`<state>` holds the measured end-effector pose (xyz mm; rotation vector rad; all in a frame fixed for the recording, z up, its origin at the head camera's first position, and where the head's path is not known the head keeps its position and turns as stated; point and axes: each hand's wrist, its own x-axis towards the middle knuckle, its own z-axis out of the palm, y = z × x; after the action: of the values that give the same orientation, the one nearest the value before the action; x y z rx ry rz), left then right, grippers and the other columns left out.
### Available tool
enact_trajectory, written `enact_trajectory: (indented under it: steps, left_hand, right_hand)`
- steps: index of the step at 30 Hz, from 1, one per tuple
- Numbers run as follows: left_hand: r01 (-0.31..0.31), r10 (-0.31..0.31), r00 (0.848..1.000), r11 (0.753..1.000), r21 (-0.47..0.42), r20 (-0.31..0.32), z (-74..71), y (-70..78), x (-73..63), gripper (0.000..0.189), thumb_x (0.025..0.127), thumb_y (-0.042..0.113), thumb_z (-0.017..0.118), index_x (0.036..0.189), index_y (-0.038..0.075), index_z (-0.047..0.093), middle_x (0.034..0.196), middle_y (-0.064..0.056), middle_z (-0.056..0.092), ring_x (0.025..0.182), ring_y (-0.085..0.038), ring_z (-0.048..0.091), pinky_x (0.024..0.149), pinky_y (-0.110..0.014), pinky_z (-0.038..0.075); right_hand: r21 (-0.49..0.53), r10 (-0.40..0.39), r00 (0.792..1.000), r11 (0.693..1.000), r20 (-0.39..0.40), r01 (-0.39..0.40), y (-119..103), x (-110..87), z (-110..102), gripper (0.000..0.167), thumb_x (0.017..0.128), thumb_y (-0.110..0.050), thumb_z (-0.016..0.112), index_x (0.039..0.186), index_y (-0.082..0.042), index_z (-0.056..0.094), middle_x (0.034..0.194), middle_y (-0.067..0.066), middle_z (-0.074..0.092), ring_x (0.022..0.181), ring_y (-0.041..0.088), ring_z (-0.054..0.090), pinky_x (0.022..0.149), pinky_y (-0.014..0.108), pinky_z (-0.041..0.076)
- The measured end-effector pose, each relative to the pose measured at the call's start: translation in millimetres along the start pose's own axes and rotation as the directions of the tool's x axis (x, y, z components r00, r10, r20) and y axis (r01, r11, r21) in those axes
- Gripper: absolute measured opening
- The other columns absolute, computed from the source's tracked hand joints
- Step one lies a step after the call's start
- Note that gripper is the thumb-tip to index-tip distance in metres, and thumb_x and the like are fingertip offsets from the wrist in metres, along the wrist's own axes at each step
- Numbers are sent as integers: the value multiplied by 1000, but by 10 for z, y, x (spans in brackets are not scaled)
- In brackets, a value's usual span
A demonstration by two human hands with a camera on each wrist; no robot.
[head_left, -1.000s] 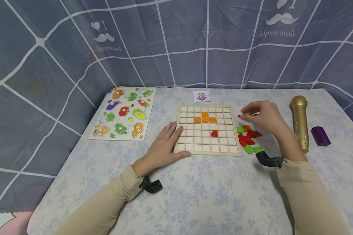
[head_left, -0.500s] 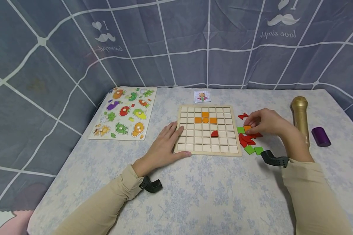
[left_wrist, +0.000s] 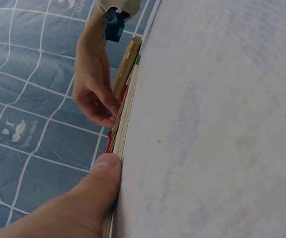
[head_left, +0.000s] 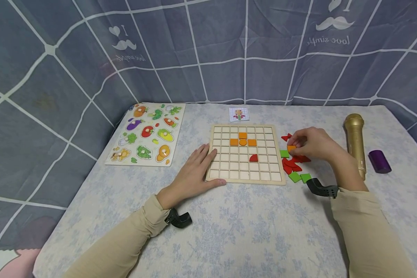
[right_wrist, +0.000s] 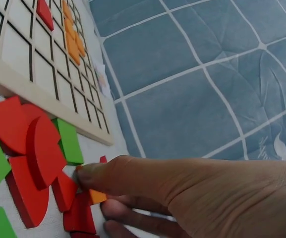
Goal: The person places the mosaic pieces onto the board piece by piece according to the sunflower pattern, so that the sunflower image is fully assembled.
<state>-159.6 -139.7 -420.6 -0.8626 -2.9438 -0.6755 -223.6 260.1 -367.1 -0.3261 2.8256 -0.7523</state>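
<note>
A wooden grid board [head_left: 231, 166] lies mid-table, with several orange pieces [head_left: 242, 135] set in its upper cells and one red quarter-round piece [head_left: 253, 158] lower down. My left hand [head_left: 192, 172] rests flat at its left edge, fingers straight over the rim and thumb along the near side. Right of the board, my right hand [head_left: 316, 143] pinches an orange square tile [head_left: 291, 148] between thumb and fingers, low over a loose pile of red pieces [head_left: 290, 165]. In the right wrist view the thumb partly covers that orange tile [right_wrist: 98, 197].
Green square tiles [head_left: 294, 177] lie around the pile. A small pattern card [head_left: 239, 114] sits behind the board. At left is a vegetable puzzle board [head_left: 153, 148]; at right, a gold microphone-shaped object [head_left: 354, 143] and a purple cylinder [head_left: 379, 161]. A curtain hangs behind.
My right hand put down a small red piece behind the pile, moved nearer to the pile, and took hold of the orange tile, which has shifted slightly away from me. My left hand stays put.
</note>
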Motion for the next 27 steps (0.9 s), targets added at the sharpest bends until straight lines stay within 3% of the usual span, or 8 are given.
enact_trajectory:
  steps: [15, 22, 27]
  left_hand:
    - [1, -1, 1000, 1000, 5, 4, -7, 6, -4, 104, 92, 61, 72, 168, 7, 27, 174, -23, 17, 164, -35, 13, 134, -53, 15]
    - [-4, 4, 1000, 1000, -3, -4, -7, 8, -12, 104, 91, 59, 74, 167, 6, 27, 174, -24, 17, 164, -36, 14, 133, -53, 15]
    - [-12, 11, 1000, 1000, -2, -9, 1, 3, -6, 103, 92, 59, 74, 167, 6, 28, 174, -24, 18, 164, -37, 14, 133, -54, 16]
  right_hand:
    - [-38, -61, 996, 998, -58, 59, 59, 27, 33, 23, 89, -14, 80, 109, -2, 77, 104, 17, 73, 99, 35, 68, 88, 51, 58]
    - [-17, -125, 981, 992, -146, 124, -59, -15, 36, 19, 90, -16, 81, 106, -6, 78, 100, 10, 74, 97, 29, 69, 92, 54, 59]
    - [-13, -185, 970, 983, -160, 185, -197, 2, 86, 19, 90, -14, 83, 106, -4, 78, 100, 11, 74, 94, 27, 67, 91, 53, 59]
